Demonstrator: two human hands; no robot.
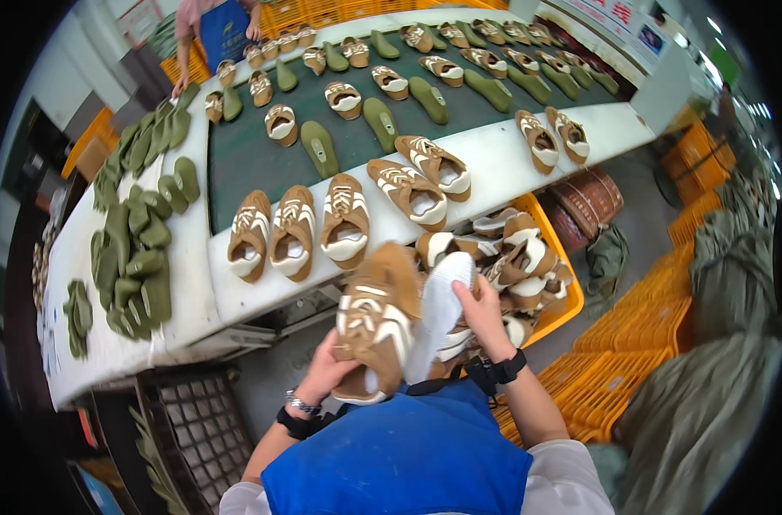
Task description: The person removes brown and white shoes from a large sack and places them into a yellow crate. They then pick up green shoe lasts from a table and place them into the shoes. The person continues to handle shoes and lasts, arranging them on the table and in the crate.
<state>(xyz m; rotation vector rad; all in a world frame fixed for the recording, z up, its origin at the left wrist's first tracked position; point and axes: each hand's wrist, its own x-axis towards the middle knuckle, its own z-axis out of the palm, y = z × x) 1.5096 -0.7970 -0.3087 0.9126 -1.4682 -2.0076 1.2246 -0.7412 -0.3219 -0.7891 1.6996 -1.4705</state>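
Note:
My left hand [329, 371] is closed round the heel end of a brown sneaker [375, 322] with white stripes and white laces. Its toe points away from me. Beside it, my right hand [483, 313] pinches a white shoe sole [442, 311], thumb on its pale face. Whether an upper is attached to this sole I cannot tell. Just beyond my hands, a row of matching sneakers [345, 221] stands along the table's white edge. Below to the right, an orange crate [577, 296] holds a heap of the same sneakers.
Green shoe lasts [155, 283] lie piled on the table's left side. More lasts and sneakers cover the dark green belt [249, 176]. A person in a blue apron [225, 34] stands at the far left. Stacked orange crates [627, 352] and a brown basket [590, 196] are on my right.

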